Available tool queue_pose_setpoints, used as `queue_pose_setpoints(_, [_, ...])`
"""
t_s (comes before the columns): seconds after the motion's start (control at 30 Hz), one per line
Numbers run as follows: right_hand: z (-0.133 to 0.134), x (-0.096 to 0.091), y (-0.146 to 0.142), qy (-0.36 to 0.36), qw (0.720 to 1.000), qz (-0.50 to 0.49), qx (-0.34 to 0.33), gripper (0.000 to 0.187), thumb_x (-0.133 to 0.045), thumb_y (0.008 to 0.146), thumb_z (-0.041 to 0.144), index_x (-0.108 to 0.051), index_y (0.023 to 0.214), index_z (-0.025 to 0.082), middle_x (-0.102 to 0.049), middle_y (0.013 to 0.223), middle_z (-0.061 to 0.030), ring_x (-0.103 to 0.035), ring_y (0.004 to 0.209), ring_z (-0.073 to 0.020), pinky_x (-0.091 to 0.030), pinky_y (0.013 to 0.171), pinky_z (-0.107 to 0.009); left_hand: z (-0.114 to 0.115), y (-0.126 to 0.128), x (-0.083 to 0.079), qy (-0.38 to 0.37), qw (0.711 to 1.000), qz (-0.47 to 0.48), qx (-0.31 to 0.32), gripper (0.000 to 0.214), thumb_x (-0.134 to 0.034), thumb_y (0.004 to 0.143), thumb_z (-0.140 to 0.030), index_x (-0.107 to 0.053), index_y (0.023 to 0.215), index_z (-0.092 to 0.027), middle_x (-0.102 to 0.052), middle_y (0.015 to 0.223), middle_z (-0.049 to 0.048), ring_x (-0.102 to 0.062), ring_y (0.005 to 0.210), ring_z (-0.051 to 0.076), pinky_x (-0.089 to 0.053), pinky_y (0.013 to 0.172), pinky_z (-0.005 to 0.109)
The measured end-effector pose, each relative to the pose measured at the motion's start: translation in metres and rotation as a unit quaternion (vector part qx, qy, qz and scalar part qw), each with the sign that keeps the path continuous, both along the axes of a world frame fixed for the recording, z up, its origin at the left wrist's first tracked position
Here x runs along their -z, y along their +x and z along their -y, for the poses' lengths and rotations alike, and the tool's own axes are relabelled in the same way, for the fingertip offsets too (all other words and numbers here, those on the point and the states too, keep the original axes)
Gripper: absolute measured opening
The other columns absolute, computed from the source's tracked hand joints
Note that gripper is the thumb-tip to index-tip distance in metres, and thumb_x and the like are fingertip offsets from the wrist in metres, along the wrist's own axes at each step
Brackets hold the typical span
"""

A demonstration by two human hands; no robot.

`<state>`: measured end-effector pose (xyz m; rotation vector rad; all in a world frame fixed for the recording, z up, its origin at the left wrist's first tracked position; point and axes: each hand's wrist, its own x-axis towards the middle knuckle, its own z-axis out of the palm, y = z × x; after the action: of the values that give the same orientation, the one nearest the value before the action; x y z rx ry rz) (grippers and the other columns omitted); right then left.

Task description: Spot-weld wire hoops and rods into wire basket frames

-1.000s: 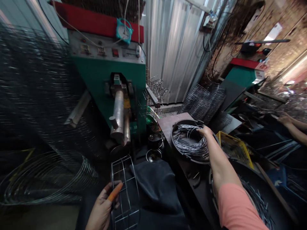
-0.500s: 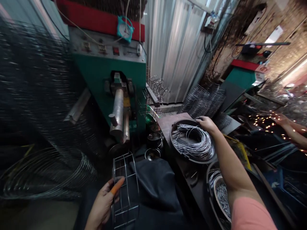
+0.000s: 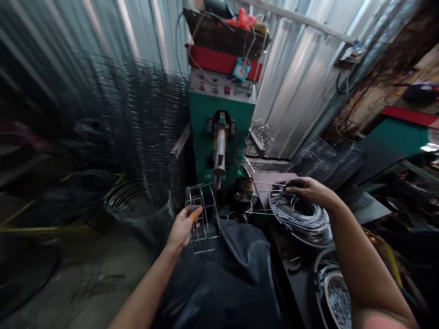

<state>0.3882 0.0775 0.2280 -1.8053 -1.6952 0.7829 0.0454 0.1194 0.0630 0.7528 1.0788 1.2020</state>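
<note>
Just over the pan rim (image 3: 302, 243), right hand (image 3: 310, 189) pinches wires (image 3: 270, 184), left hand (image 3: 181, 228) grips cage (image 3: 205, 252).

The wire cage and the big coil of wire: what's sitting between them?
In the head view, a small metal pot and a metal bowl sit between the wire cage and the coil of wire. Straight wires from the right hand reach toward them.

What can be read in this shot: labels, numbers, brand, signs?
No text is legible.
Control panel on the green machine: small labels by the switches, too small to read.
Round dial in a teal frame above the panel: markings too small to read.
Green housing: small pale mark low down, too blurred to read.
</note>
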Motion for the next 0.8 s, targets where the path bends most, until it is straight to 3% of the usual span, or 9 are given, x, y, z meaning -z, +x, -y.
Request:
queue_pose_setpoints(0.13, [-0.015, 0.044, -0.029, -0.035, 0.995, -0.071, -0.064, 0.04, -0.066, 0.063, 0.055, -0.067, 0.075, 0.017, -0.063, 0.07, -0.0023, -0.055, 0.067, -0.0173, -0.044, 0.066, -0.028, -0.018, -0.003, -0.006, 0.024, 1.0, -0.006, -0.012, 0.042, -0.077, 0.047, -0.041, -0.059, 0.076, -0.016, -0.048, 0.067, -0.0042, -0.039, 0.052, 0.005, -0.033, 0.043, 0.016])
queue_pose_setpoints(0.27, [-0.034, 0.092, -0.052, -0.076, 0.983, -0.079, -0.148, 0.041, -0.061, 0.067, 0.058, -0.066, 0.076, 0.018, -0.062, 0.071, -0.0013, -0.055, 0.07, -0.0175, -0.044, 0.069, -0.028, -0.029, -0.005, -0.002, 0.024, 0.999, -0.021, -0.015, 0.042, -0.076, 0.048, -0.042, -0.058, 0.076, -0.016, -0.048, 0.065, -0.0041, -0.038, 0.052, 0.006, -0.032, 0.043, 0.017])
queue_pose_setpoints(0.33, [-0.043, 0.109, -0.061, -0.061, 0.981, -0.067, -0.172, 0.04, -0.058, 0.069, 0.058, -0.065, 0.077, 0.019, -0.062, 0.072, -0.0013, -0.056, 0.071, -0.0184, -0.044, 0.07, -0.029, -0.034, -0.006, 0.0, 0.021, 0.999, -0.03, -0.009, 0.04, -0.075, 0.05, -0.042, -0.058, 0.076, -0.017, -0.046, 0.062, -0.0046, -0.038, 0.053, 0.006, -0.032, 0.044, 0.017])
queue_pose_setpoints(0.5, [-0.061, 0.127, -0.071, 0.113, 0.982, -0.04, -0.145, 0.031, -0.056, 0.074, 0.051, -0.063, 0.075, 0.02, -0.061, 0.077, -0.0036, -0.056, 0.076, -0.0195, -0.044, 0.072, -0.03, -0.044, -0.006, 0.002, 0.01, 0.999, -0.038, 0.006, 0.039, -0.075, 0.052, -0.042, -0.057, 0.076, -0.017, -0.045, 0.061, -0.0045, -0.038, 0.054, 0.006, -0.03, 0.045, 0.016])
queue_pose_setpoints(0.8, [-0.096, 0.17, -0.067, 0.166, 0.98, -0.067, -0.086, 0.028, -0.054, 0.078, 0.047, -0.067, 0.083, 0.023, -0.06, 0.082, -0.0051, -0.057, 0.083, -0.0213, -0.044, 0.078, -0.035, -0.06, 0.007, 0.01, -0.02, 0.999, -0.021, 0.024, 0.038, -0.076, 0.051, -0.039, -0.058, 0.076, -0.016, -0.043, 0.06, -0.0052, -0.035, 0.051, 0.005, -0.024, 0.043, 0.015])
